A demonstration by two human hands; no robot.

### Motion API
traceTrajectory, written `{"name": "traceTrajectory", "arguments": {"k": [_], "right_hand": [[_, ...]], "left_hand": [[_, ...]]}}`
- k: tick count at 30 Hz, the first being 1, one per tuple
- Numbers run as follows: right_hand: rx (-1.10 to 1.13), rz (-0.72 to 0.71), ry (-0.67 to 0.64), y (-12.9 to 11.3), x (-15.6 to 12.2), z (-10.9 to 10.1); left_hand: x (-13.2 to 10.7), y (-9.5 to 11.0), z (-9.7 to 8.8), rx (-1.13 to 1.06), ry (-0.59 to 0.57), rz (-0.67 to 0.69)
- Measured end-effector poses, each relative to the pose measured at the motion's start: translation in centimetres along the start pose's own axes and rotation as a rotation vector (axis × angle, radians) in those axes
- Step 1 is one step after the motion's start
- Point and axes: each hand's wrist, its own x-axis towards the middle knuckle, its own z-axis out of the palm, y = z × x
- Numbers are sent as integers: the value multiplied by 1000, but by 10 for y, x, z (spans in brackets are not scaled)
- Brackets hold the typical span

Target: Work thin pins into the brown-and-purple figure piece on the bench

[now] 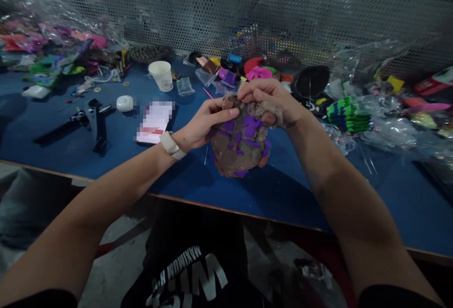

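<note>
A lumpy grey-brown clay model (239, 150) with purple and reddish-brown patches is held up over the blue table. My left hand (208, 119) grips its upper left side, the thumb lying across the front and the fingers behind. At the top right edge, my right hand (271, 98) has its fingers bent and pressed against the model's rim. Part of the right hand's grip is hidden by the clay. A light-coloured watch band circles my left wrist.
Left of the model lie a phone (155, 121), a white earbud case (125, 104) and a black folding stand (94, 121). Behind are a paper cup (161, 76) and bagged coloured clay (226, 77). A green-blue clay piece (348, 115) and plastic wrappers sit right, before a perforated metal panel (226, 11).
</note>
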Motion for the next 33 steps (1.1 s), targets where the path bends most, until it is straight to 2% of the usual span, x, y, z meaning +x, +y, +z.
{"name": "traceTrajectory", "arguments": {"k": [7, 13, 17, 21, 25, 33], "right_hand": [[2, -40, -41, -7, 1, 4], [-26, -51, -118, -24, 0, -6], [-141, 55, -125, -51, -6, -12], [-309, 163, -105, -69, -14, -15], [-437, 211, -144, -67, -14, -14], [-466, 181, -70, -58, -12, -4]], "left_hand": [[0, -3, -3, -9, -52, -27], [-2, -1, 1, -31, -84, -51], [-5, 7, 9, 12, -109, -82], [-5, 10, 13, 109, -54, -35], [-3, 7, 11, 137, -38, -14], [0, -1, 5, 120, -38, -9]]}}
